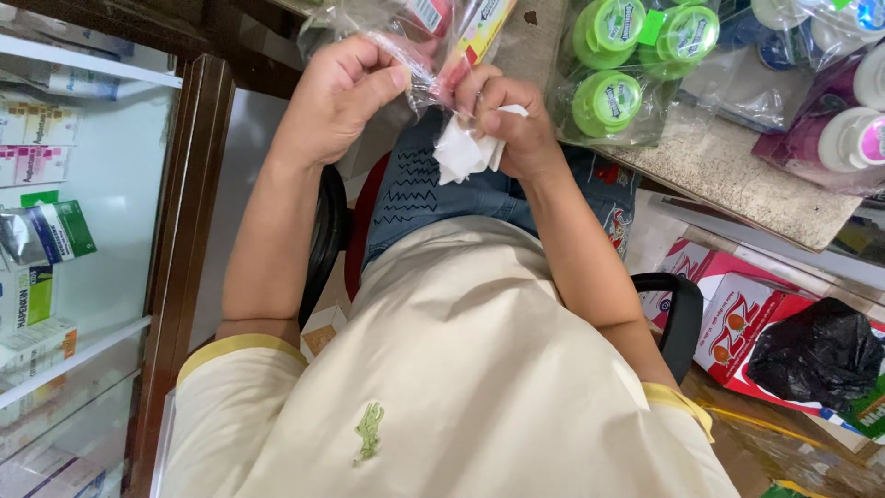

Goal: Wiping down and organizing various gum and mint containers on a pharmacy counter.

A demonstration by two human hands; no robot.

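Head view: my left hand [336, 92] pinches shut on the clear plastic bag [419, 41] above my lap. My right hand [516, 120] grips the same bag and a white paper slip [461, 152]. Green-lidded jars [627, 65] lie bagged on the counter [737, 175] just beside.

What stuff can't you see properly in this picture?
All from the head view:
- Contents of the clear plastic bag: cut off by the top edge and blurred by crinkled plastic.
- Left hand fingertips: curled into the bag, hidden.
- White paper: partly covered by the right hand.
- Green-lidded tubs: bodies hidden under their lids and wrapping.
- Black bag: opaque, so its contents are hidden.
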